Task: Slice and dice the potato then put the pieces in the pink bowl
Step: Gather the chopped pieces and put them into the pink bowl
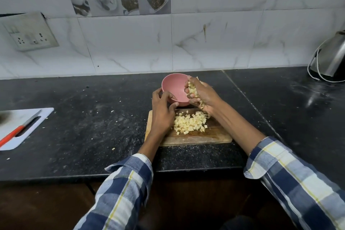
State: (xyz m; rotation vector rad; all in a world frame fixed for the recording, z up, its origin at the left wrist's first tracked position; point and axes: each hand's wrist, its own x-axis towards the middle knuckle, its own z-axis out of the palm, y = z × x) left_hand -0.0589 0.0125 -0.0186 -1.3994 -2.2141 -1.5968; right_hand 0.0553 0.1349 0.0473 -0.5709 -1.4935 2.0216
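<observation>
The pink bowl point(173, 85) is tilted toward me at the far edge of a wooden cutting board point(214, 136). My left hand point(162, 110) grips the bowl's near-left rim, thumb inside. At the bowl's right rim, my right hand point(201, 95) is cupped around a handful of diced potato point(192, 89). A pile of small pale potato cubes point(190, 123) lies on the board between my forearms. The bowl's visible inside looks bare.
A white cutting board point(16, 123) with a red-handled knife point(16, 130) on it lies at the left of the black counter point(93, 117). A steel kettle point(332, 58) with its cord stands at the far right. Potato bits dot the counter. A tiled wall rises behind.
</observation>
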